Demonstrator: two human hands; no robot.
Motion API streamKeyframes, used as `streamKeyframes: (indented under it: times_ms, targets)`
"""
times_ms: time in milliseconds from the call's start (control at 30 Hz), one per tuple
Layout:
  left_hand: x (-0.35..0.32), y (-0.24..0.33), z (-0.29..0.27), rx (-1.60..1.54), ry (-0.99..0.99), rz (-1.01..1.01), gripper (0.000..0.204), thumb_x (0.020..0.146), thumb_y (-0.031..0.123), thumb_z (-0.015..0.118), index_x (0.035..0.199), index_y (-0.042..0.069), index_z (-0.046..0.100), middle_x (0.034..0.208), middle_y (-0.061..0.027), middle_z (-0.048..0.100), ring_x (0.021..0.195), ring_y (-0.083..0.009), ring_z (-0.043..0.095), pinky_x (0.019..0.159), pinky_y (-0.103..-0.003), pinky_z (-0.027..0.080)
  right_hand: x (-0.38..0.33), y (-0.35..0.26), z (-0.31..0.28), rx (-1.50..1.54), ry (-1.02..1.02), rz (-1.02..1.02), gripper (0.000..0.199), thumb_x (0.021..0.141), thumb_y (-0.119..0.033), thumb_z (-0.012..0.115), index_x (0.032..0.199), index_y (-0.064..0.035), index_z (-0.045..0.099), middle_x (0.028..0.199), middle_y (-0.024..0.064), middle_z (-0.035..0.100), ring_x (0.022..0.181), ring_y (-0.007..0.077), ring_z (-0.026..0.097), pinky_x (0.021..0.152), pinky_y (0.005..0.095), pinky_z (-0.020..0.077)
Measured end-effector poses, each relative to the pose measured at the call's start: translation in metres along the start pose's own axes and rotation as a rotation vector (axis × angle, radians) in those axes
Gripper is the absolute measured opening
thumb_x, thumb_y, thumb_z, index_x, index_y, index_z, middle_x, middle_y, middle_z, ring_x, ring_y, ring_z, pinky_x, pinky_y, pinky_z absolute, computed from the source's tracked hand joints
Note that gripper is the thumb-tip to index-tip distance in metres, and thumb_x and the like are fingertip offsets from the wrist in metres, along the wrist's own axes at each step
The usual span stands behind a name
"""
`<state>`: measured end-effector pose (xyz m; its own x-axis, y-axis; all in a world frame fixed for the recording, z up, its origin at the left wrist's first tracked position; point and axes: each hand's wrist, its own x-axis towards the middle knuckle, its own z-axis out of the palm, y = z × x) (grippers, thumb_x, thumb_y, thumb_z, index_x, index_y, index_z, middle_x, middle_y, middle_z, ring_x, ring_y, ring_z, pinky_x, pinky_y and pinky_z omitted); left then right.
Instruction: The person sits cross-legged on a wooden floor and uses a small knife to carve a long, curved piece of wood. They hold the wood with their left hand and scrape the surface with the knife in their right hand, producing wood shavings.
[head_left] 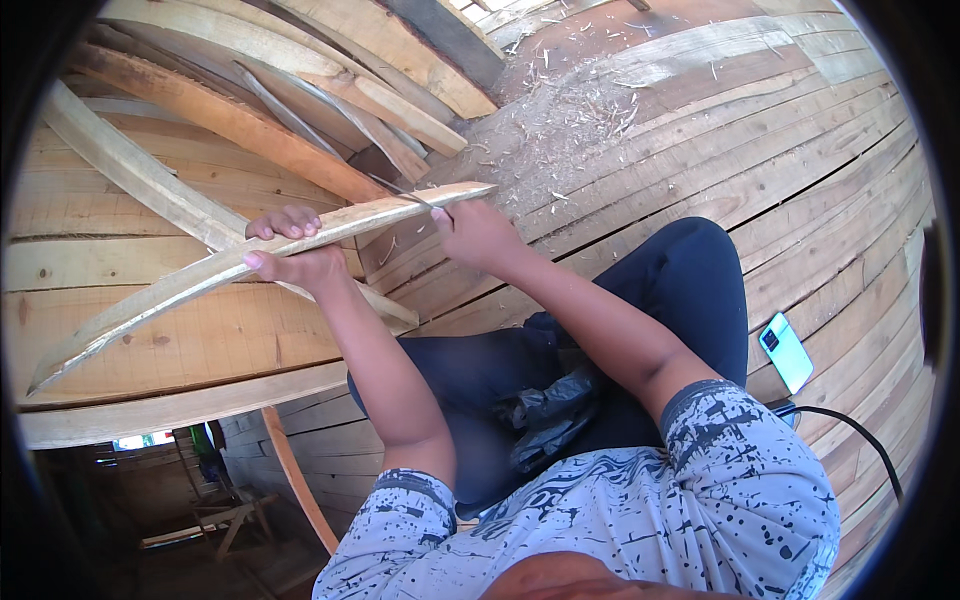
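Beyond a speckled shirt (590, 510), a wooden strip (205, 275) above planks (220, 340), seemingly shaved at right but unfinished at left, is gripped by the left hand (315, 266), a blade (421, 200) clutched in the right hand (477, 235).

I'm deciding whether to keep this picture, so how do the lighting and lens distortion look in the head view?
Head view: floorboards curve near the black rim; same view: stick, left hand and right hand are well lit, the thin blade too small to judge; head view, lower left: deep shadow hides detail beneath the planks.
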<state>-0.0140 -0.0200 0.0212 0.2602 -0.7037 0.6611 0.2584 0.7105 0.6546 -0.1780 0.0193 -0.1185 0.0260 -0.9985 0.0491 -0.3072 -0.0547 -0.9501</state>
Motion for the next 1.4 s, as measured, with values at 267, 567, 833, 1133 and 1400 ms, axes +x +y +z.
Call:
streamKeyframes:
  times_ms: [267,567,833,1133,1400]
  targets:
    - [0.006,-0.011,0.017,0.002,-0.016,-0.038,0.059,0.077,0.066,0.070,0.085,0.014,0.045,0.057,-0.0009,0.047,0.047,-0.0124,0.047,0.044,-0.024,0.042,0.017,0.062,0.011,0.036,-0.001,0.211,0.045,0.098,-0.031,0.043,0.090,0.0062,0.066,0.089,0.0300,0.065,0.090,0.0477,0.063,0.086,0.0537,0.0472]
    - [0.005,-0.017,0.047,0.041,-0.041,-0.045,0.061,0.074,0.065,0.072,0.086,0.013,0.044,0.060,-0.0016,0.046,0.049,-0.0129,0.047,0.044,-0.025,0.041,0.021,0.117,0.006,-0.016,0.044,0.362,0.047,0.099,-0.032,0.042,0.097,0.0091,0.065,0.092,0.0322,0.065,0.093,0.0469,0.063,0.087,0.0526,0.0473]
    - [0.015,-0.014,0.036,0.123,0.087,-0.013,0.063,0.074,0.070,0.069,0.083,0.012,0.044,0.059,-0.0003,0.042,0.049,-0.0127,0.045,0.045,-0.025,0.042,0.033,0.062,0.009,0.098,0.010,0.156,0.044,0.099,-0.029,0.043,0.093,0.0100,0.062,0.086,0.0323,0.064,0.087,0.0492,0.062,0.081,0.0532,0.0476]
    - [0.013,-0.003,0.007,0.210,0.236,0.025,0.064,0.073,0.071,0.070,0.081,0.013,0.043,0.058,0.0010,0.042,0.048,-0.0104,0.045,0.044,-0.023,0.042,0.020,0.014,0.020,-0.026,-0.009,0.024,0.047,0.099,-0.030,0.040,0.089,0.0086,0.065,0.084,0.0316,0.064,0.085,0.0463,0.064,0.081,0.0545,0.0473]
    - [0.000,-0.003,-0.002,0.091,0.147,0.031,0.063,0.073,0.072,0.069,0.082,0.015,0.044,0.056,0.0024,0.042,0.047,-0.0098,0.046,0.041,-0.023,0.041,0.041,0.039,0.017,-0.040,-0.123,0.174,0.048,0.099,-0.032,0.040,0.096,0.0077,0.066,0.096,0.0307,0.065,0.095,0.0464,0.063,0.087,0.0514,0.0483]
